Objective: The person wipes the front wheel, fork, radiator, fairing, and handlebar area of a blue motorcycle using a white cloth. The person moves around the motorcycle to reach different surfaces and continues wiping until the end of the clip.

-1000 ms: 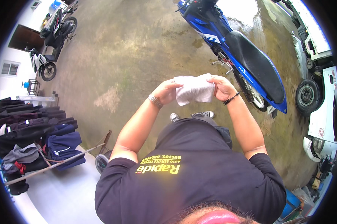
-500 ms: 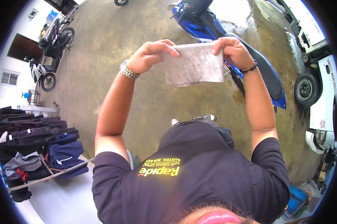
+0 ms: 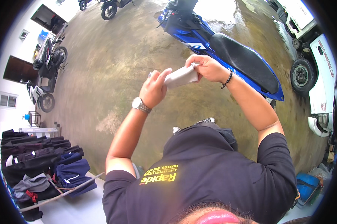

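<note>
A greyish-white cloth (image 3: 181,77), folded into a narrow strip, is held up in front of me between both hands. My left hand (image 3: 153,89), with a metal watch at its wrist, grips the cloth's left end. At the other end, my right hand (image 3: 208,68) pinches the cloth between thumb and fingers; a dark beaded bracelet circles that wrist. Just beyond the right hand stands a blue motorcycle (image 3: 247,56) with a long black seat.
Dark clothes (image 3: 45,156) hang on a rack at the left. Parked motorcycles (image 3: 49,71) line the left wall. A white truck (image 3: 323,78) with a black wheel (image 3: 303,75) stands at the right. The concrete floor (image 3: 112,59) looks wet in places.
The cloth was spread flat as a wide rectangle and is now folded into a narrow strip. My hands have come closer together and lower, and the view has shifted slightly.
</note>
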Available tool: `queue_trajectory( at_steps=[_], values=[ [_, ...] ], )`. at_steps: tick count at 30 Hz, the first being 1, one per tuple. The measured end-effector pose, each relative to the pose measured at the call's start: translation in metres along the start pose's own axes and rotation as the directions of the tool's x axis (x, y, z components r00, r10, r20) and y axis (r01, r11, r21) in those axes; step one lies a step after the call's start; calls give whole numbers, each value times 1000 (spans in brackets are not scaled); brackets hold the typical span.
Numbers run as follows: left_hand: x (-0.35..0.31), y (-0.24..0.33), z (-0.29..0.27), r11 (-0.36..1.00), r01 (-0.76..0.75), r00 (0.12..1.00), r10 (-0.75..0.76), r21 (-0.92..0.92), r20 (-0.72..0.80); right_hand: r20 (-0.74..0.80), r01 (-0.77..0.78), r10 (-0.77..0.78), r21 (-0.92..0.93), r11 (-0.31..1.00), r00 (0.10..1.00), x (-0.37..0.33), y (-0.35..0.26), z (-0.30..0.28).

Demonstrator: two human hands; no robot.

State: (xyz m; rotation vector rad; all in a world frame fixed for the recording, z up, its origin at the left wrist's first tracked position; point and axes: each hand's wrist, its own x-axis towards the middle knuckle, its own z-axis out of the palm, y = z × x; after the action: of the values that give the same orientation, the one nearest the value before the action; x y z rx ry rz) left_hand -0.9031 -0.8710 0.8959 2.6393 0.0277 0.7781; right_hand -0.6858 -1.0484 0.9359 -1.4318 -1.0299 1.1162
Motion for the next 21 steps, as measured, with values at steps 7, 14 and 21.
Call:
queue_trajectory(
  at_steps=[7,14,21],
  values=[
    [1,30,64,723,221,973,-205,-654,102,359,345,-159,-546,763,920,7,-52,19],
    [49,94,28,-823,270,913,54,-500,404,-67,525,-930,-810,263,362,11,-54,-4],
    [78,172,16,-968,246,968,243,55,-56,-670,820,-736,-474,320,-100,45,-17,104]
  ],
)
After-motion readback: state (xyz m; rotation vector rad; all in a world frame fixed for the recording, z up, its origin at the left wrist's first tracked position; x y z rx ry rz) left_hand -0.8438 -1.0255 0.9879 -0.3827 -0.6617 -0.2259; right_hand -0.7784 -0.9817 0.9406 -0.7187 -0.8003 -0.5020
